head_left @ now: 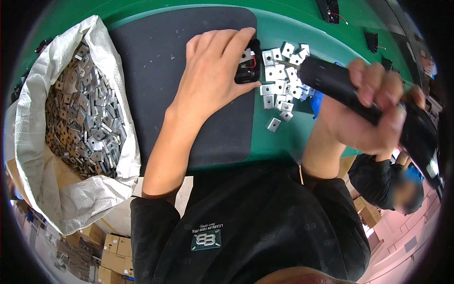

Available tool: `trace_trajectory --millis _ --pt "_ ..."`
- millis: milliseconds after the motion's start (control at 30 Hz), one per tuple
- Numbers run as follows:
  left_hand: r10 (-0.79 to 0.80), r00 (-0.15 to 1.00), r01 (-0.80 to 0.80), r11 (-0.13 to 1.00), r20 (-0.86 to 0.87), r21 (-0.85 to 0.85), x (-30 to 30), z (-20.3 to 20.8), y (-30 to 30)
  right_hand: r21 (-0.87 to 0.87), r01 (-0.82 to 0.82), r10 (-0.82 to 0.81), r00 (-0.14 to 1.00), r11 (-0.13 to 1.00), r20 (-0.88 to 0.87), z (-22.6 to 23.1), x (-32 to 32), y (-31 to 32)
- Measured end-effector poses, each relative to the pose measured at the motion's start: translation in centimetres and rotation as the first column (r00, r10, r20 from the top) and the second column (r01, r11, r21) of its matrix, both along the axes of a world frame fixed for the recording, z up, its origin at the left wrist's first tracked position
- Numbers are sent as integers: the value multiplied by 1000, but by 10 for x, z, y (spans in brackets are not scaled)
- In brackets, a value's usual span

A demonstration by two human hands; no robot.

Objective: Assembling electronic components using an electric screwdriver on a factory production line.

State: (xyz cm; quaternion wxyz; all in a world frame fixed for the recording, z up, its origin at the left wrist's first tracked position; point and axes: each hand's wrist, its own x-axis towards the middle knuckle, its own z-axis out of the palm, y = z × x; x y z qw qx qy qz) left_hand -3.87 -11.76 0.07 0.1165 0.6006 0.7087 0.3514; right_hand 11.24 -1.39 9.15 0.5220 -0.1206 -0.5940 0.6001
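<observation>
My left hand [205, 75] is closed round a small black plastic housing [246, 75] with a red wire and a metal plate showing in it. It rests on the dark grey mat [156, 61], near the mat's right edge. In my right hand [371, 118], slightly blurred, is a black electric screwdriver [328, 78]. Its thin bit points left toward the housing and stands apart from it, over a loose pile of small silver metal plates [280, 88] with holes. My left fingers and palm hide part of the housing.
A white woven sack [29, 123] full of similar metal plates [85, 109] stands at the left. More black housings [329, 10] with wires lie at the far right of the green table [283, 151]. Another person [378, 182] is at the right; cardboard boxes [116, 253] stand lower left.
</observation>
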Motion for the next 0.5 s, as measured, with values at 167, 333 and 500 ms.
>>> trace_trajectory --millis 167,333,500 --pt "-8 999 7 1000 31 30 -6 -3 2 19 -78 79 994 997 -81 -37 -25 -2" --pt "2 998 -7 997 61 81 -4 -6 6 31 -138 141 976 990 -168 -36 -26 3" --pt "26 998 -32 994 57 103 -4 -11 3 36 -169 173 976 985 -133 -40 -28 3"
